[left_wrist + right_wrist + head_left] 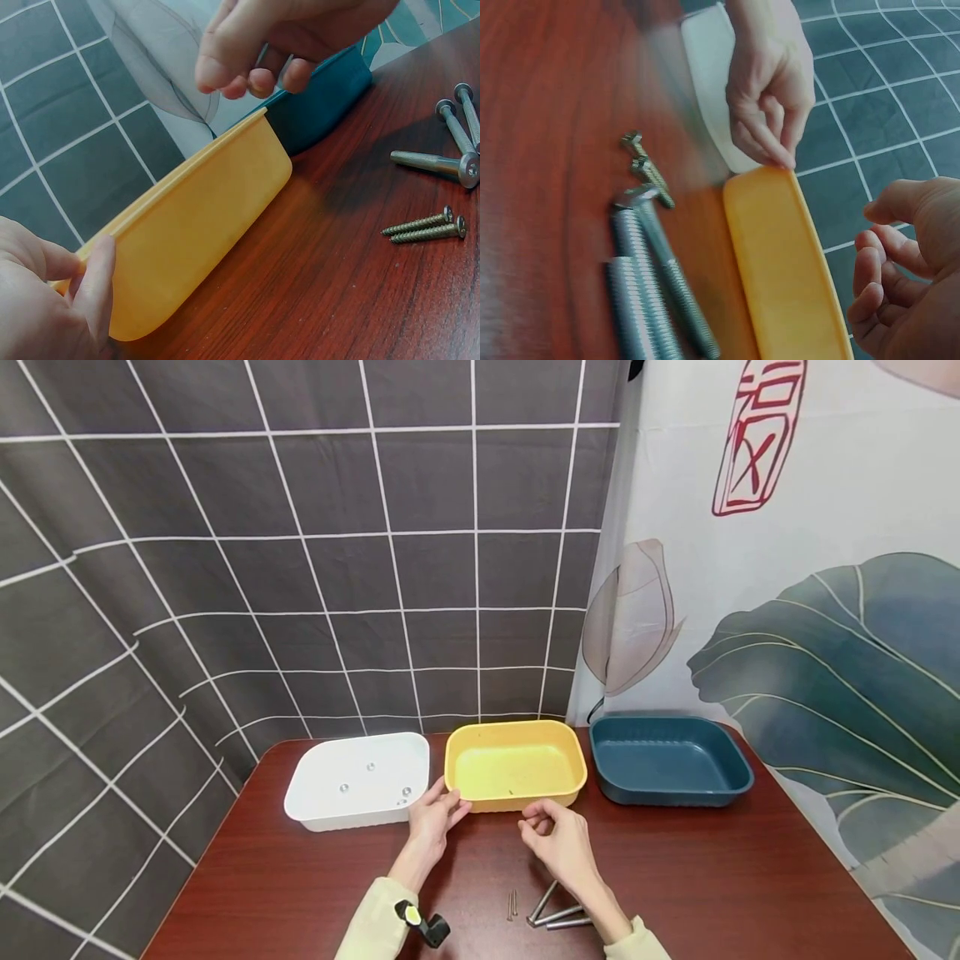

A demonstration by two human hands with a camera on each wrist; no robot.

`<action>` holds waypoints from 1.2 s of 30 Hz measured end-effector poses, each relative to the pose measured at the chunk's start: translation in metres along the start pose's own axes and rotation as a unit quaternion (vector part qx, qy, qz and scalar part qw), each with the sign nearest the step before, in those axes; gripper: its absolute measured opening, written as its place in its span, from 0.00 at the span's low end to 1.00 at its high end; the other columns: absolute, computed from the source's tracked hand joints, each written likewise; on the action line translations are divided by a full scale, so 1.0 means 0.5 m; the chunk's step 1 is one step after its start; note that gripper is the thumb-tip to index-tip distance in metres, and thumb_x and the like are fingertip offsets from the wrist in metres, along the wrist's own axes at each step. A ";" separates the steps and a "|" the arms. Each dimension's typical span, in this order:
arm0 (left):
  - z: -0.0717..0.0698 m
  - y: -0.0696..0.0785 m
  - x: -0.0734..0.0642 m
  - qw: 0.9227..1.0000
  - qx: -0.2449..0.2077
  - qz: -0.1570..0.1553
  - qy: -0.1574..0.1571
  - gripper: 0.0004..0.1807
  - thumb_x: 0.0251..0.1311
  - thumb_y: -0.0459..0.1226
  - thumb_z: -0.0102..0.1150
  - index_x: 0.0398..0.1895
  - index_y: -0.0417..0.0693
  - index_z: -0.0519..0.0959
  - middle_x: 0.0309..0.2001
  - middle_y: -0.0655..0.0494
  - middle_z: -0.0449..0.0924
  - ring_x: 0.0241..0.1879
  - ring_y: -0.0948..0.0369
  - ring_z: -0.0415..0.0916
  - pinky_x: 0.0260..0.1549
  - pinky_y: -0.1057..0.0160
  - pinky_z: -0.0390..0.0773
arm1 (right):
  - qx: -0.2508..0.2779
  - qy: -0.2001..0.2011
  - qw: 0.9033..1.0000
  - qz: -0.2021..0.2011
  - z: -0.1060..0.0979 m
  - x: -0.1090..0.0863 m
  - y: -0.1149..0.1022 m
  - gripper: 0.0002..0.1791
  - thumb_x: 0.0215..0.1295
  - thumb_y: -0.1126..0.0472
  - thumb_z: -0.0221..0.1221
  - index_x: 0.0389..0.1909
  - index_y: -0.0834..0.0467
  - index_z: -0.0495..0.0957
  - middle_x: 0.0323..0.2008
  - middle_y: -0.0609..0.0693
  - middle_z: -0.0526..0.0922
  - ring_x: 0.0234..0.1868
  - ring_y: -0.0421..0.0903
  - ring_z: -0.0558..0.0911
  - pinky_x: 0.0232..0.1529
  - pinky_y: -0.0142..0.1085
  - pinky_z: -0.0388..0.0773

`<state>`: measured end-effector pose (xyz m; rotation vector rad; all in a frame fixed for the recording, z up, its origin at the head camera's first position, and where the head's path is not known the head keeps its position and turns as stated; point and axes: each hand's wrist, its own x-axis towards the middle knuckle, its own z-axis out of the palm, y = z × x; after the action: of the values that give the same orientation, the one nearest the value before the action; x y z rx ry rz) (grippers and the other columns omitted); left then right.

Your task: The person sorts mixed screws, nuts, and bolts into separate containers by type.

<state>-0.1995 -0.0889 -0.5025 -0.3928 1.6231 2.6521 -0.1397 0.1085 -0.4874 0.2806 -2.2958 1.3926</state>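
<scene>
Nearest the camera, pale yellow sleeves [375,920] reach over a reddish-brown worktop [247,877], a black device [429,927] worn at the left wrist. Beside the right forearm lie three thick silver bolts [431,163], their ends close together; just left of them are two thin brass-coloured screws [426,234], side by side.

Three shallow trays stand in a row behind. At centre is the yellow tray [517,768]; the left hand [433,818] pinches its rim at the near left corner. The right hand [561,843] hangs by its near side, fingers loosely curled, thumb and forefinger slightly apart. A dark speck [512,792] inside is too small to identify. To the left, the white tray [397,752] holds four small round metal pieces [407,792]; to the right is the dark blue tray [671,764]. Grey curtain [423,481] with white grid lines hangs behind.
</scene>
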 end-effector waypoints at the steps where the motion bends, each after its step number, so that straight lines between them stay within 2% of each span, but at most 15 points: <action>1: 0.000 0.000 0.001 1.000 -0.001 0.000 -0.001 0.30 0.66 0.18 0.51 0.71 0.24 0.59 0.29 0.51 0.72 0.26 0.62 0.80 0.39 0.64 0.88 | 0.001 -0.005 1.000 0.002 0.000 -0.004 0.000 0.09 0.48 0.74 0.69 0.27 0.60 0.82 0.21 0.40 0.79 0.21 0.34 0.74 0.21 0.25 0.76; 17: 0.000 0.001 -0.002 1.000 -0.001 0.000 -0.003 0.31 0.66 0.18 0.51 0.71 0.24 0.58 0.30 0.50 0.72 0.27 0.62 0.81 0.39 0.64 0.88 | 0.001 -0.087 0.996 0.034 0.004 -0.062 0.012 0.11 0.45 0.75 0.69 0.28 0.59 0.81 0.22 0.39 0.79 0.22 0.33 0.74 0.22 0.25 0.76; 30: 0.001 0.003 -0.003 1.000 0.000 0.001 -0.005 0.30 0.66 0.18 0.50 0.72 0.23 0.57 0.30 0.50 0.73 0.26 0.62 0.81 0.39 0.65 0.88 | -0.013 -0.080 0.997 0.010 0.016 -0.094 0.011 0.10 0.45 0.73 0.70 0.27 0.58 0.81 0.22 0.38 0.79 0.22 0.31 0.73 0.21 0.25 0.76; 36: 0.000 0.003 -0.006 1.000 0.001 0.001 -0.002 0.30 0.66 0.18 0.50 0.72 0.24 0.58 0.33 0.47 0.74 0.27 0.62 0.80 0.40 0.64 0.88 | -0.048 -0.103 0.993 0.024 0.019 -0.105 0.012 0.10 0.47 0.70 0.72 0.27 0.56 0.81 0.22 0.36 0.78 0.22 0.31 0.73 0.22 0.25 0.75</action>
<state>-0.1968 -0.0892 -0.5003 -0.3862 1.6243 2.6506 -0.0979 0.1005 -0.5206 0.3566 -2.5444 1.3259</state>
